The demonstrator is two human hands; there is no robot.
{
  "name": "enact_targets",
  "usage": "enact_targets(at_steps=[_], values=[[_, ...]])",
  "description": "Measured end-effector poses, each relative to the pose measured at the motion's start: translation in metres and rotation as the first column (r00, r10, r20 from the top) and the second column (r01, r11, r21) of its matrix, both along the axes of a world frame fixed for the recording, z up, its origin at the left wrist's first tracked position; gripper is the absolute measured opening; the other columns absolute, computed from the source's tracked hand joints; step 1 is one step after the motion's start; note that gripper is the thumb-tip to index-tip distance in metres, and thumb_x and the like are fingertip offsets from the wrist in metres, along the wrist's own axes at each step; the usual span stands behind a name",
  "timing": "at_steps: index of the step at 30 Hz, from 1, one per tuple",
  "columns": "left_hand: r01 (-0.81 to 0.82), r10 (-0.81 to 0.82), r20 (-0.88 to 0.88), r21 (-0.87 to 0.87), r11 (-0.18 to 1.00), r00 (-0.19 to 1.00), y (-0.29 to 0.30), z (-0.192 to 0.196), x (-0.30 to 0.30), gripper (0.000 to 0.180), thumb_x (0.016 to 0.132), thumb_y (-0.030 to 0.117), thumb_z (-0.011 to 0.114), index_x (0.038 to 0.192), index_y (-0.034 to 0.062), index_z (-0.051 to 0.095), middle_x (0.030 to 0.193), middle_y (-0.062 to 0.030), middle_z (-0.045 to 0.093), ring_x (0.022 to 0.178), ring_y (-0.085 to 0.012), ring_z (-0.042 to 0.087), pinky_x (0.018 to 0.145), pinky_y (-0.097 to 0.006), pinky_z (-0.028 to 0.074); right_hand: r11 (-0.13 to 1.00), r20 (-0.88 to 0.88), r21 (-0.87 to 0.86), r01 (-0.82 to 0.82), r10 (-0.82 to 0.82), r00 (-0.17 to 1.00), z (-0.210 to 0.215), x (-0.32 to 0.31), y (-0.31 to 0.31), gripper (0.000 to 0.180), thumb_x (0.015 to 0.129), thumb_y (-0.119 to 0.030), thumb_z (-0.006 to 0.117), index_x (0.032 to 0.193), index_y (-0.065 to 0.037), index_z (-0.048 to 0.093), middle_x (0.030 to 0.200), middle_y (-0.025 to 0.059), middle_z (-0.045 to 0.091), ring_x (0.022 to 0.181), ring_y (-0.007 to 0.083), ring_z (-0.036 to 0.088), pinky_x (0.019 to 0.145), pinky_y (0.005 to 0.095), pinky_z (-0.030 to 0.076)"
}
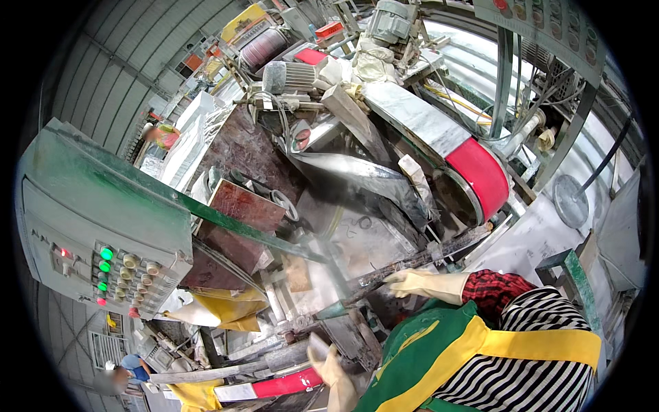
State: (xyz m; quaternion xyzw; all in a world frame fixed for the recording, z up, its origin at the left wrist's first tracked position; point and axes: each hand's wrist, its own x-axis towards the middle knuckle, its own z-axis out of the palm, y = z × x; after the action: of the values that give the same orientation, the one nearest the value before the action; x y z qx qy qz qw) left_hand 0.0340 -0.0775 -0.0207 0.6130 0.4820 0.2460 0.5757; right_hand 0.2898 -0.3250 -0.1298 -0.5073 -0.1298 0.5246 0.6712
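My left hand (pixel 331 373), in a cream rubber glove, is at the lower middle beside a red-and-white belt end (pixel 287 383). A small pale flat piece (pixel 318 345) shows between its thumb and fingers; what it is exactly I cannot make out. My right hand (pixel 420 283), in a matching glove under a red-and-black checked sleeve, reaches left with fingers stretched out. Nothing shows in it. Just beyond its fingertips runs a dark, dirty bar (pixel 371 281), and I cannot tell whether they touch. My green apron (pixel 425 336) with yellow trim fills the lower right.
A control cabinet (pixel 103 226) with lit buttons stands at left, a green metal arm (pixel 254 233) extending from it. Beyond are a red-ended conveyor (pixel 480 178), dusty motors (pixel 292 77) and a handwheel (pixel 285 204). A green frame (pixel 570 275) stands at right. Two people are in the distance at left.
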Motion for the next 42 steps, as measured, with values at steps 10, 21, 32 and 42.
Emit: enact_targets(at_steps=[10,21,32,42], values=[[0.629,-0.849,-0.197,0.754,0.189,0.491,-0.128,0.099,0.191,0.083,0.070,0.010,0.083,0.140,-0.0053,0.041,0.143,-0.0270,0.041,0.136,-0.0410,0.036,0.113,-0.044,0.029,0.791,0.242,0.351,0.502,-0.594,0.767,0.139,0.024,-0.007,0.066,0.088,-0.004,0.056,0.149,-0.004,0.032,0.131,0.0115,0.056,0.113,0.0154,0.054,0.091,0.0302,0.048],[0.619,-0.571,-0.293,0.102,0.779,0.767,-0.024,0.021,0.109,0.065,0.086,0.011,0.070,0.143,0.0046,0.040,0.142,-0.0143,0.045,0.130,-0.0244,0.045,0.105,-0.032,0.039,-0.024,0.570,-0.107,0.994,-0.821,0.042,0.075,0.219,-0.174,0.087,0.075,-0.002,0.062,0.152,-0.003,0.022,0.129,0.0177,0.056,0.114,0.0252,0.058,0.096,0.0306,0.045],[0.558,-0.520,-0.290,0.063,0.827,0.803,0.037,-0.001,0.080,0.064,0.088,0.010,0.068,0.144,0.0060,0.037,0.134,-0.0150,0.053,0.119,-0.0216,0.053,0.102,-0.033,0.041,0.171,0.377,-0.189,0.967,-0.896,0.232,0.073,0.257,-0.212,0.079,0.084,-0.010,0.061,0.152,-0.013,0.022,0.130,0.0179,0.058,0.096,0.0246,0.066,0.084,0.0362,0.055],[0.520,-0.399,-0.361,0.352,0.779,0.843,0.076,-0.001,0.063,0.053,0.084,0.003,0.067,0.133,-0.0010,0.047,0.124,-0.0174,0.058,0.105,-0.0240,0.060,0.092,-0.032,0.047,0.080,-0.189,0.205,0.976,-0.975,0.119,0.074,0.225,-0.210,0.058,0.088,0.002,0.055,0.144,-0.001,0.038,0.116,0.0110,0.058,0.094,0.0167,0.060,0.082,0.0313,0.052]])
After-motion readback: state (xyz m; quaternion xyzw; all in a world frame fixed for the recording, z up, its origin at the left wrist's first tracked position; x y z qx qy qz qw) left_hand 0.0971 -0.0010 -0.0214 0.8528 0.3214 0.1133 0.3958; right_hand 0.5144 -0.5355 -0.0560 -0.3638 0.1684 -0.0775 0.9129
